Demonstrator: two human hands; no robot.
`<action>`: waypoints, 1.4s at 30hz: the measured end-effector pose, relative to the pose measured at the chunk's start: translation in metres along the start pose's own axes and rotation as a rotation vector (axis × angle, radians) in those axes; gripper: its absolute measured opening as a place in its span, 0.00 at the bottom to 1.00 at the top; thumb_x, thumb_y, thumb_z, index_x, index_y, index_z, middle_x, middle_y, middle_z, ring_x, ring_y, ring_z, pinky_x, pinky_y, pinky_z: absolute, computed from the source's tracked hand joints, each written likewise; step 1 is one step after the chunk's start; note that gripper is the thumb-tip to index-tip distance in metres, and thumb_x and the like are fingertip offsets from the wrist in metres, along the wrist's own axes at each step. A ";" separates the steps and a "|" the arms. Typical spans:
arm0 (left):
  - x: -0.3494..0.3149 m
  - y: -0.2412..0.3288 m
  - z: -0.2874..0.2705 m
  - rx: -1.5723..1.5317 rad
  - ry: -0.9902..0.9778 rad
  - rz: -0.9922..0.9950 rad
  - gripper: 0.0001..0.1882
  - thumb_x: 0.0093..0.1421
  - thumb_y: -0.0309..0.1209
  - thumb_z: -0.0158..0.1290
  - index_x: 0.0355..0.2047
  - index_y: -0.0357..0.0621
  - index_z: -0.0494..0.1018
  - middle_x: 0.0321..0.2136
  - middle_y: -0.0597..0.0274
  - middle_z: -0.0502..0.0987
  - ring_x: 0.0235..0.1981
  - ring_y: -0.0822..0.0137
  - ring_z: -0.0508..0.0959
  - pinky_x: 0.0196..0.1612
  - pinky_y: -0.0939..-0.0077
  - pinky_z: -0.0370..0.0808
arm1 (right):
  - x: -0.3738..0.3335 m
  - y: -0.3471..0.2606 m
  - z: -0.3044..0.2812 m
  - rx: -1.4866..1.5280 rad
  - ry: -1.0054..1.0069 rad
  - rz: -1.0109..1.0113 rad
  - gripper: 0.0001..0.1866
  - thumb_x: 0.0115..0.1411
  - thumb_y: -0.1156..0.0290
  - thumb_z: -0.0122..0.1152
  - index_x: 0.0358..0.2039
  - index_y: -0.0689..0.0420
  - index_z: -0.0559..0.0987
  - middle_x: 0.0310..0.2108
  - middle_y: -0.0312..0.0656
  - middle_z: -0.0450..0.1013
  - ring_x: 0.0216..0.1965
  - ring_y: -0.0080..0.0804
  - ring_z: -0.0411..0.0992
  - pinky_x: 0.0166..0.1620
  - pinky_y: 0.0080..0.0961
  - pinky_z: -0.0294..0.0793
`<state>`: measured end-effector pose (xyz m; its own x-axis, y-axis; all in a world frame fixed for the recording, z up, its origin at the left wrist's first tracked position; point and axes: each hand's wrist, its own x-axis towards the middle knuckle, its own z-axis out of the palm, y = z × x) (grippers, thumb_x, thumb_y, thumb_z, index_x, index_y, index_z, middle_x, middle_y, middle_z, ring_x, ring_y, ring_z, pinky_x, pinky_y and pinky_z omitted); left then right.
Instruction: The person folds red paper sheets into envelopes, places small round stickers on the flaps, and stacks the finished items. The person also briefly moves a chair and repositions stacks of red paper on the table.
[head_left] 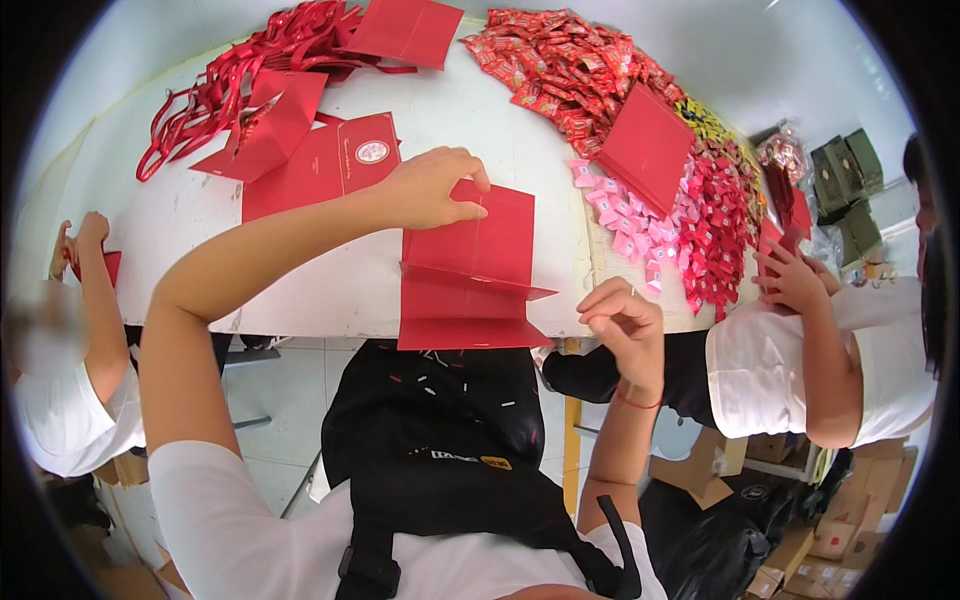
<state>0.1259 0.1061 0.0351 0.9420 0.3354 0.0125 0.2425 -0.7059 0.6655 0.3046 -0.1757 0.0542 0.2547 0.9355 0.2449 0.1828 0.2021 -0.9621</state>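
Note:
In front of me on the white table lies a red folded cardboard piece (468, 245), its creased panels partly standing up and its lower flap at the table's front edge. My left hand (435, 190) hovers over its upper left part, fingers curved and thumb apart, with nothing visible between them. Right of the cardboard, at the table edge, is my right hand (625, 325). Its fingers are curled toward the thumb in a pinch. Whatever they may hold is too small to make out. Behind my left forearm, a flat red card with a round pale emblem (372, 152) lies partly covered.
Red ribbon straps (225, 95) are heaped at the back left, beside a folded red box (275, 125). Piles of red packets (570, 65) and pink wrapped pieces (625, 220) spread at right. Co-workers sit on both sides; one's hands (795, 275) hold red cardboard.

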 end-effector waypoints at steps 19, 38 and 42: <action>-0.031 0.033 0.049 -0.444 0.203 -0.267 0.30 0.50 0.36 0.67 0.45 0.37 0.63 0.44 0.52 0.70 0.48 0.65 0.71 0.50 0.70 0.71 | -0.096 0.040 0.114 0.535 0.276 0.324 0.45 0.60 0.67 0.67 0.69 0.56 0.48 0.63 0.44 0.59 0.60 0.30 0.64 0.56 0.32 0.71; -0.112 0.094 0.009 -0.005 0.068 -0.009 0.21 0.55 0.20 0.57 0.50 0.35 0.69 0.29 0.41 0.76 0.27 0.40 0.78 0.32 0.71 0.75 | 0.001 0.036 0.011 -0.232 0.037 -0.140 0.18 0.60 0.73 0.59 0.51 0.62 0.75 0.36 0.51 0.77 0.33 0.44 0.74 0.42 0.33 0.72; -0.110 0.051 0.045 -0.584 0.359 -0.129 0.20 0.61 0.23 0.54 0.53 0.36 0.65 0.41 0.50 0.78 0.41 0.61 0.80 0.46 0.70 0.75 | 0.000 0.018 0.030 -0.713 0.584 -0.594 0.34 0.51 0.67 0.71 0.59 0.55 0.70 0.51 0.50 0.72 0.49 0.50 0.70 0.51 0.44 0.66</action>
<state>0.0448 0.0044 0.0341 0.7545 0.6508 0.0850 0.0883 -0.2290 0.9694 0.2793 -0.1629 0.0330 0.3208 0.4252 0.8463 0.8844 0.1854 -0.4283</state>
